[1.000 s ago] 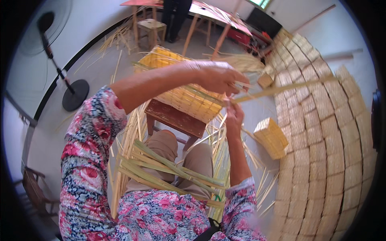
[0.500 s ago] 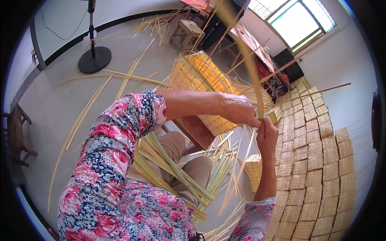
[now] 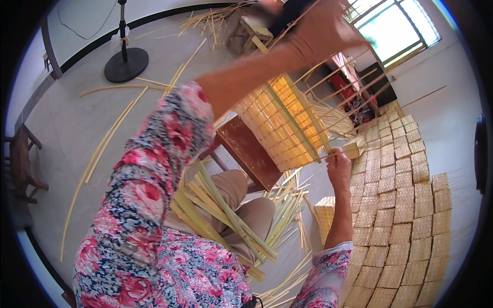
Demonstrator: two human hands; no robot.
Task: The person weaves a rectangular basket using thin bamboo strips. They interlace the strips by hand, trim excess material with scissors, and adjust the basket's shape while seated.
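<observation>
A partly woven bamboo basket [image 3: 272, 131] leans on its side on a small dark red bench [image 3: 249, 154] in front of me, its loose uprights sticking out to the right. My right hand [image 3: 339, 161] is at the basket's near right corner, fingers closed on the end of a flat bamboo strip [image 3: 314, 120] that runs along the weave's open edge. My left hand [image 3: 328, 36] is raised beyond the basket, blurred by motion; whether it holds anything cannot be made out. More green-yellow bamboo strips [image 3: 221, 210] lie across my lap.
Rows of stacked woven baskets [image 3: 400, 205] fill the right side along the wall. Loose strips [image 3: 110, 133] lie on the floor at left, near a black stand base [image 3: 126, 65]. A wooden stool [image 3: 251, 33] and a partly visible person are at the back.
My left hand has swung up and away from my right hand. The strip that rose before me now lies along the basket's edge. My right hand has stayed near the same corner.
</observation>
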